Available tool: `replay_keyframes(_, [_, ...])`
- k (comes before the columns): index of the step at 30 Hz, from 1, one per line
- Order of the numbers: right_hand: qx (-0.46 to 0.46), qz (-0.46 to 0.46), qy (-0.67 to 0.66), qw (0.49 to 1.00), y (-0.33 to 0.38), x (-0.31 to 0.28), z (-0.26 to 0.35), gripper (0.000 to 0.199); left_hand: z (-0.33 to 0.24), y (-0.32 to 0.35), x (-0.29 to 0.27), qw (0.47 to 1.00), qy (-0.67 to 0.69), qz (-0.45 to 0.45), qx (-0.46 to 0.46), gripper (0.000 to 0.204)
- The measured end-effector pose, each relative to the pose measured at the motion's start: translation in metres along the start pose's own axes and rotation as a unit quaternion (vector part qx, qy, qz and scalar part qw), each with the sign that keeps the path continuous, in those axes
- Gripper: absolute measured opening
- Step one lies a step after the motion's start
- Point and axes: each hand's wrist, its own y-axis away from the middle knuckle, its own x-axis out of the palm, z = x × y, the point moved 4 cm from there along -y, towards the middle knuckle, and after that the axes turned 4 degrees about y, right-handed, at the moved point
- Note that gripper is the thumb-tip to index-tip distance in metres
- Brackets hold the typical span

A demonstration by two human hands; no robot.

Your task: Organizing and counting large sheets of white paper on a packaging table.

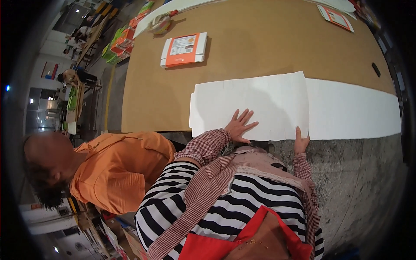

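A flat white cardboard sheet point(251, 104) lies on the near edge of a big brown table point(260, 47). My left hand point(240, 125) rests flat on the sheet's near part with the fingers spread. My right hand point(301, 141) grips the sheet's near right corner, thumb on top. A second white sheet point(355, 108) runs to the right, partly under the first. My sleeves are red check, over a striped top and a red apron.
An orange and white flat box point(184, 50) lies further back on the table, and an orange and white sheet point(336, 17) sits at the far right. A person in an orange shirt point(117, 169) bends close on my left. Grey concrete floor point(359, 173) is on the right.
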Motion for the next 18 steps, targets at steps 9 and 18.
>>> replay_keyframes(9, [0.064, 0.038, -0.031, 0.997, -0.016, -0.016, -0.03, 0.057, -0.002, 0.011, 0.007, 0.999, 0.011, -0.037, 0.021, 0.103])
replay_keyframes(18, [0.027, 0.11, -0.038, 0.993, -0.019, -0.012, -0.008, 0.049, -0.008, 0.022, -0.004, 1.0, 0.017, -0.02, 0.003, 0.101])
